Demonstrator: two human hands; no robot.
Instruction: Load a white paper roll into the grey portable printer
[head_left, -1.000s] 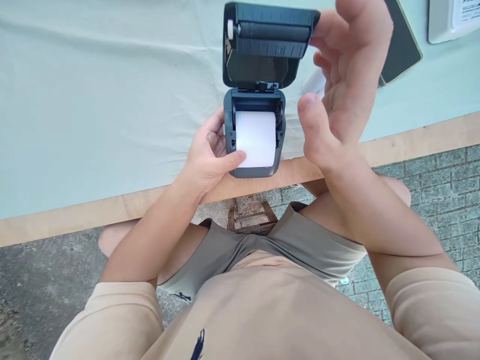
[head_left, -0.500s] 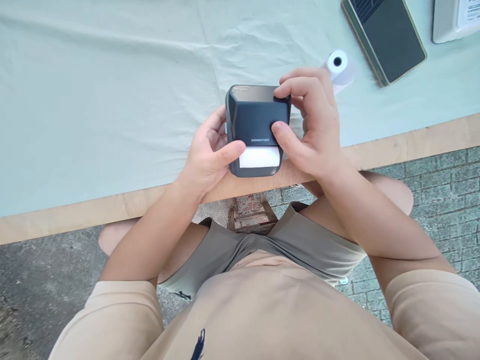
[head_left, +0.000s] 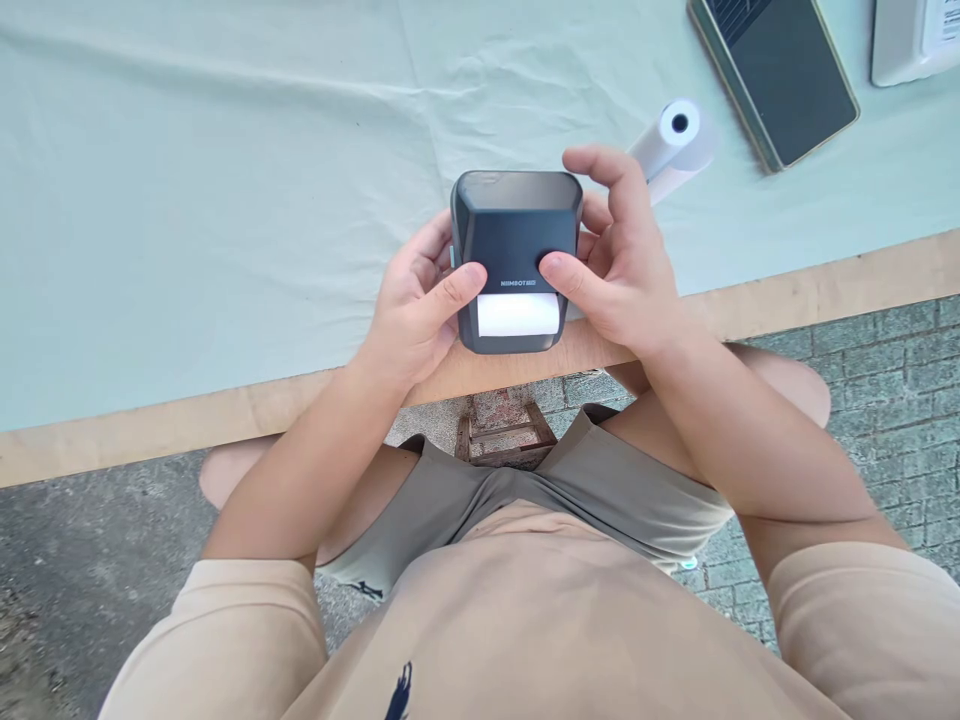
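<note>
A dark label printer [head_left: 516, 235] with NIIMBOT lettering is held above the table's front edge. White paper [head_left: 517, 315] shows at its lower front, below the lettering. My left hand [head_left: 420, 305] grips the printer's left side, its thumb on the front face and the other fingers behind. On the right side, my right hand [head_left: 622, 250] also holds it, with the thumb pressed on the front. The index finger of that hand is lifted and bent, off the printer's top corner. The printer's back is hidden from me.
White paper rolls [head_left: 667, 145] lie just beyond my right hand. Farther right is a dark phone-like device [head_left: 795, 85], with a white box-shaped object [head_left: 907, 45] at the corner. A pale cloth [head_left: 187, 220] covers the table, leaving a wooden edge [head_left: 300, 405] bare.
My right index finger has come off the printer's top right corner and lifted. My left thumb has slid up from beside the paper onto the front face. The printer has barely moved.
</note>
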